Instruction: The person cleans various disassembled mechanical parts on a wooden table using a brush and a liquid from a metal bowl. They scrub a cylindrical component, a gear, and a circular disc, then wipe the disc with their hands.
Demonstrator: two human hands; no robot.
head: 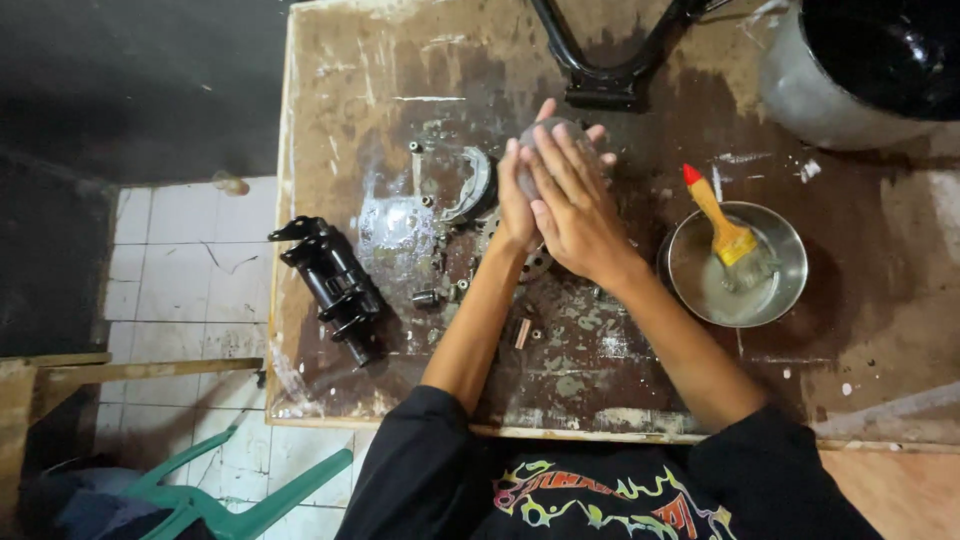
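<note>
Both my hands meet over the middle of a stained wooden workbench (400,60). My left hand (517,200) and my right hand (572,205) are wrapped together around a round grey metal part (548,131), which my fingers mostly hide. Under my hands lie a curved metal piece (472,186) and a toothed disc (538,262), partly covered. Small bolts and bushings (425,297) are scattered beside my left forearm.
A black engine part (335,285) lies at the bench's left edge. A steel bowl (790,270) of cloudy liquid holds a yellow-handled brush (725,230) at the right. A large pot (850,70) stands at the back right, a black metal frame (605,80) at the back, and a green plastic chair (235,490) on the floor.
</note>
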